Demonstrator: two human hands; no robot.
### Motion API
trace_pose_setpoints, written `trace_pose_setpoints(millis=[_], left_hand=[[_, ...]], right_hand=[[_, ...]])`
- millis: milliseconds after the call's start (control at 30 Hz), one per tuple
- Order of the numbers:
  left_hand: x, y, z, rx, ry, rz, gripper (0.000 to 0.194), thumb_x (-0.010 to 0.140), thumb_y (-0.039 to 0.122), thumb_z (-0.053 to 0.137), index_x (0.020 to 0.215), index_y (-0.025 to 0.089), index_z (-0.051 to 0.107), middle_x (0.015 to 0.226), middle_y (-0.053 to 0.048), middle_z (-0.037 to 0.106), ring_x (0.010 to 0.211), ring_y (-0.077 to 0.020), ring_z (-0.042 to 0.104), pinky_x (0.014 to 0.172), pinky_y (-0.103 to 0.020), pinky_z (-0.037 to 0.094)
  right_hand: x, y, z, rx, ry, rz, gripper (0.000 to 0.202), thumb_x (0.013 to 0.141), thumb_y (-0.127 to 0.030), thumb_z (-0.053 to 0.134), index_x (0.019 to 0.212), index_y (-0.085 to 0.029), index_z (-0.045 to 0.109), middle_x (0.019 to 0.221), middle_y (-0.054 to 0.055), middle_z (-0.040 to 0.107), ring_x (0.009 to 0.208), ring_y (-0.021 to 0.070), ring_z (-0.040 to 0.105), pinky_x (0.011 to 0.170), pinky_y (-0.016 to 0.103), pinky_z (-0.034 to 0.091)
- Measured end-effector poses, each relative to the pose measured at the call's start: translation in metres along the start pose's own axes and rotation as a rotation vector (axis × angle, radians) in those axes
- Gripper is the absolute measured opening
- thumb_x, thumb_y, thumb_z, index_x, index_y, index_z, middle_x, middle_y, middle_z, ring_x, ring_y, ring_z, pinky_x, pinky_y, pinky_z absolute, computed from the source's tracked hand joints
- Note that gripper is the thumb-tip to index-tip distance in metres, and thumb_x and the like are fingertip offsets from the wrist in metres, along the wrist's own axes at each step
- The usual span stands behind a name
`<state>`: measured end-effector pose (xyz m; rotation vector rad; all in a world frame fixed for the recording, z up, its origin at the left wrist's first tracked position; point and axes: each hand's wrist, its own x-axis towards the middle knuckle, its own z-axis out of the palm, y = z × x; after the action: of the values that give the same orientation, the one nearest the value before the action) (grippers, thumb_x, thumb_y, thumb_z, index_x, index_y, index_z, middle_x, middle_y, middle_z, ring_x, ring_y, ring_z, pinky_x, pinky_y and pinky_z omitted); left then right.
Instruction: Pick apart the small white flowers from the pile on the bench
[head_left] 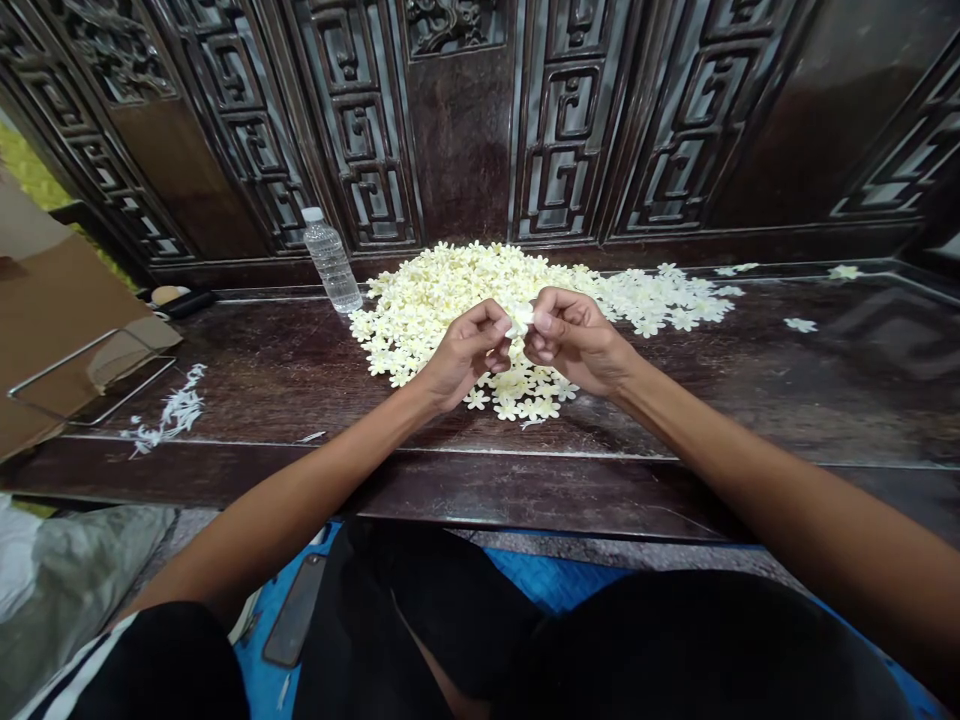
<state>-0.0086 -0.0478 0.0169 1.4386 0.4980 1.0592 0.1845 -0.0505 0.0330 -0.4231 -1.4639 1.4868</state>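
Both my hands meet above a large heap of pale yellow-white flowers [442, 285] on a dark wooden bench. Between them is one small white flower [519, 318]. The fingertips of my left hand [471, 352] pinch its left side. On its right side, the thumb and forefinger of my right hand [574, 338] are closed on the same flower. Part of the heap lies hidden behind my hands. Whiter flowers [660, 300] spread out to the right of the heap.
A clear water bottle [331, 262] stands left of the heap. Thin white pieces [176, 408] lie farther left, near a cardboard box [67, 320] and a wire frame [67, 372]. A carved wooden panel [465, 150] rises behind. A phone [296, 610] lies below on a blue surface.
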Motion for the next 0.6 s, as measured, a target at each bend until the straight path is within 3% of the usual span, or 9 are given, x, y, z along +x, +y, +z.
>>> trace_pose_setpoints(millis=[267,467,600], left_hand=[[0.001,-0.005,0.000,0.114,-0.013,0.094,0.044,0.085,0.054,0.081,0.084,0.021,0.052,0.067,0.006,0.045,0.054,-0.0061,0.042,0.050,-0.022,0.040],[0.000,-0.006,0.001,0.262,0.085,0.182,0.038,0.092,0.051,0.074,0.082,0.020,0.054,0.070,0.003,0.049,0.057,-0.0076,0.045,0.051,-0.023,0.043],[0.000,-0.006,0.000,0.193,0.135,0.187,0.028,0.097,0.043,0.069,0.086,0.021,0.056,0.071,0.003,0.050,0.057,-0.0076,0.045,0.050,-0.023,0.043]], right_hand=[[-0.003,0.002,0.010,-0.114,0.131,-0.081,0.041,0.073,-0.046,0.097,0.073,-0.019,0.066,0.062,-0.003,0.058,0.053,0.0086,0.049,0.047,0.023,0.038],[-0.002,0.002,0.012,-0.187,0.167,-0.094,0.040,0.075,-0.051,0.094,0.075,-0.020,0.067,0.064,-0.003,0.057,0.053,0.0094,0.046,0.047,0.026,0.036],[0.001,0.001,0.006,-0.213,0.184,-0.104,0.040,0.078,-0.051,0.092,0.075,-0.021,0.066,0.062,-0.003,0.055,0.052,0.0096,0.045,0.047,0.026,0.036]])
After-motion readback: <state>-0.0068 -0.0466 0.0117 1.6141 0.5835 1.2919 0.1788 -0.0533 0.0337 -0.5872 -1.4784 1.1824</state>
